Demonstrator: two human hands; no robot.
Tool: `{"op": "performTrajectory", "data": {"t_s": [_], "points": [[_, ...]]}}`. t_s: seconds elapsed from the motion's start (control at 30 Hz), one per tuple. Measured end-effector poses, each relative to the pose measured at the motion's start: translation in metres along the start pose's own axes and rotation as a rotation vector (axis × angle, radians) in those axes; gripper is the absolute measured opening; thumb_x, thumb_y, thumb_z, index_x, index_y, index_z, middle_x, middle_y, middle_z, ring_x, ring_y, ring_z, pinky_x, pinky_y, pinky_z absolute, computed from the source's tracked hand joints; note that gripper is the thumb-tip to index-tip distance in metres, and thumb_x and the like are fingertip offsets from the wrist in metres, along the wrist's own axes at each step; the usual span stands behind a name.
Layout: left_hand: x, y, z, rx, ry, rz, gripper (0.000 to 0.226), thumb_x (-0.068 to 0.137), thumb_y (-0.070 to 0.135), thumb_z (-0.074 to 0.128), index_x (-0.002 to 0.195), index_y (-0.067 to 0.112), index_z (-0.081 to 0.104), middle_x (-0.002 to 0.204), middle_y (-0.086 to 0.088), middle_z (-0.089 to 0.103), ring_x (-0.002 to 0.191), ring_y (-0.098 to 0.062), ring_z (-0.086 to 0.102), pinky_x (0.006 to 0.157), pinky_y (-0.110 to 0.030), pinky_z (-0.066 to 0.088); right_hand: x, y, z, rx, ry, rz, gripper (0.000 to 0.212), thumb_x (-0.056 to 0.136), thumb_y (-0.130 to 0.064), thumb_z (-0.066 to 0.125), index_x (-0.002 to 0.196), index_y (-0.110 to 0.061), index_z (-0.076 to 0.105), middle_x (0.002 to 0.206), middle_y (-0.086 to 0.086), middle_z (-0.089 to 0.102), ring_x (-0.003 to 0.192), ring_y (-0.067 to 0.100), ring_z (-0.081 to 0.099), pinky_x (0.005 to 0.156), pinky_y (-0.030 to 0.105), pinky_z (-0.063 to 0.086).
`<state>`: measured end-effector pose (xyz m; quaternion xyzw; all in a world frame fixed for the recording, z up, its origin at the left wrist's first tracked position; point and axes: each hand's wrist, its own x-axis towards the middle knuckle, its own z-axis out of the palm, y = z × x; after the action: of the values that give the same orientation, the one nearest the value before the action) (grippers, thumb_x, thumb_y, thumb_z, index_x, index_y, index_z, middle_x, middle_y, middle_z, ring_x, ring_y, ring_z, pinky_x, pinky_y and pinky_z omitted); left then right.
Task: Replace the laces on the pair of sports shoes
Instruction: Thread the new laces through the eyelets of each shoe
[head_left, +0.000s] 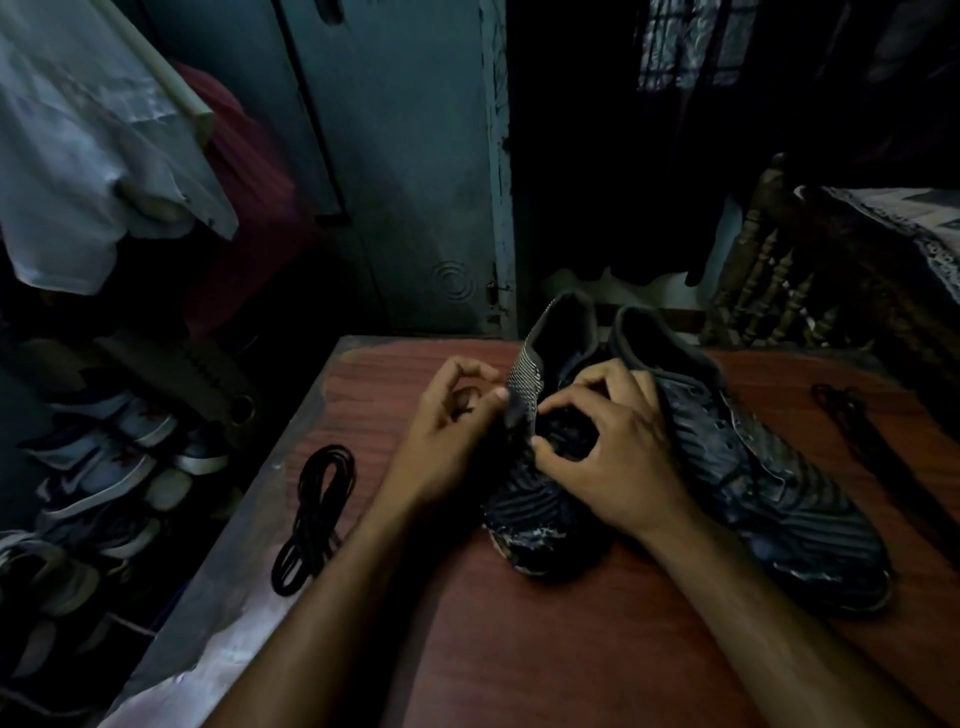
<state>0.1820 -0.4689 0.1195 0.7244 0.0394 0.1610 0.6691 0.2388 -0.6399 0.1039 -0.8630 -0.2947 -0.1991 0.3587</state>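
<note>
Dim room, reddish wooden table. Two dark striped sports shoes stand side by side at its far middle, toes toward the near side. Left shoe: tongue pulled up, throat open; what lies inside is too dark to make out. Right shoe touches it along the flank, opening also dark.

Left hand at the left shoe's left edge, fingers curled, thumb and forefinger pinching the upper by the eyelets. Right hand over the throat, fingers bent and spread, tips on the lacing area; whether they pinch a lace, cannot tell.

Coiled black lace lies near the table's left edge, well apart from the shoes. Another dark lace lies loose at far right.

Left of the table, shelves hold several pale sneakers.
</note>
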Motion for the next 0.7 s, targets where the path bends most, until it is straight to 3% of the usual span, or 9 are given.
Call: {"op": "performTrajectory", "data": {"t_s": [0.1,0.23,0.3,0.37,0.43,0.5,0.57,0.63,0.7], "points": [[0.000,-0.002,-0.009,0.502,-0.128,0.183,0.020,0.083,0.022,0.084,0.102,0.022,0.079,0.072,0.015,0.068,0.066,0.008,0.059,0.062,-0.012,0.043,-0.001,0.000,-0.001,-0.025,-0.068,0.006,0.042,0.069,-0.047,0.074,0.107,-0.029,0.068,0.113,-0.004,0.046,0.111,0.017,0.041,0.095,0.028,0.036],[0.005,-0.004,-0.024,0.715,-0.078,0.221,0.011,0.089,0.017,0.077,0.087,0.027,0.075,0.085,0.007,0.062,0.081,0.000,0.058,0.071,-0.018,0.041,0.000,0.003,-0.001,-0.006,-0.107,0.007,0.053,0.070,-0.041,0.083,0.116,-0.027,0.063,0.118,-0.004,0.046,0.114,0.016,0.041,0.097,0.025,0.034],[0.006,-0.003,-0.018,0.459,-0.013,0.163,0.013,0.096,0.016,0.065,0.086,0.024,0.064,0.095,0.005,0.058,0.086,-0.006,0.054,0.075,-0.019,0.041,-0.001,0.003,-0.001,0.003,-0.099,0.003,0.055,0.070,-0.039,0.083,0.119,-0.026,0.062,0.119,-0.005,0.046,0.113,0.015,0.041,0.097,0.023,0.033],[0.004,0.006,-0.011,-0.086,0.022,0.009,0.019,0.100,0.008,0.050,0.085,0.020,0.053,0.103,0.002,0.065,0.090,-0.011,0.058,0.075,-0.023,0.046,-0.001,0.002,0.000,0.016,-0.099,0.009,0.056,0.070,-0.038,0.084,0.120,-0.026,0.062,0.119,-0.005,0.046,0.113,0.014,0.040,0.097,0.022,0.032],[0.003,0.015,-0.007,-0.435,0.022,-0.105,0.022,0.100,0.005,0.037,0.085,0.018,0.045,0.086,-0.006,0.069,0.080,-0.019,0.064,0.073,-0.029,0.051,-0.001,0.002,0.001,0.021,-0.099,0.009,0.056,0.070,-0.038,0.084,0.120,-0.025,0.062,0.119,-0.005,0.046,0.113,0.014,0.040,0.097,0.022,0.032],[0.000,0.016,-0.005,-0.450,0.060,-0.132,0.020,0.100,0.006,0.038,0.085,0.018,0.044,0.061,-0.004,0.047,0.052,-0.017,0.047,0.057,-0.029,0.046,0.000,0.003,0.001,0.026,-0.095,0.005,0.056,0.070,-0.037,0.084,0.120,-0.025,0.062,0.120,-0.005,0.046,0.114,0.014,0.040,0.097,0.023,0.032],[0.000,0.011,-0.003,-0.173,0.081,-0.039,0.017,0.100,0.009,0.053,0.087,0.019,0.051,0.059,-0.002,0.037,0.047,-0.011,0.033,0.046,-0.022,0.032,0.000,0.002,0.002,0.045,-0.090,0.013,0.056,0.071,-0.035,0.084,0.121,-0.026,0.061,0.120,-0.005,0.046,0.114,0.013,0.040,0.097,0.023,0.033],[0.001,0.001,-0.004,0.263,0.024,0.114,0.009,0.094,0.014,0.071,0.094,0.021,0.066,0.064,0.005,0.051,0.053,-0.005,0.043,0.050,-0.017,0.035,-0.001,0.001,0.003,0.065,-0.089,0.023,0.057,0.070,-0.033,0.083,0.123,-0.027,0.060,0.121,-0.007,0.046,0.114,0.012,0.040,0.098,0.024,0.036],[0.005,-0.006,-0.010,0.618,-0.067,0.235,0.017,0.083,0.023,0.084,0.098,0.027,0.076,0.075,0.013,0.063,0.068,0.003,0.057,0.062,-0.011,0.039,-0.002,0.002,0.003,0.077,-0.087,0.027,0.061,0.070,-0.032,0.084,0.125,-0.027,0.058,0.122,-0.007,0.047,0.116,0.012,0.041,0.098,0.026,0.039]]}}
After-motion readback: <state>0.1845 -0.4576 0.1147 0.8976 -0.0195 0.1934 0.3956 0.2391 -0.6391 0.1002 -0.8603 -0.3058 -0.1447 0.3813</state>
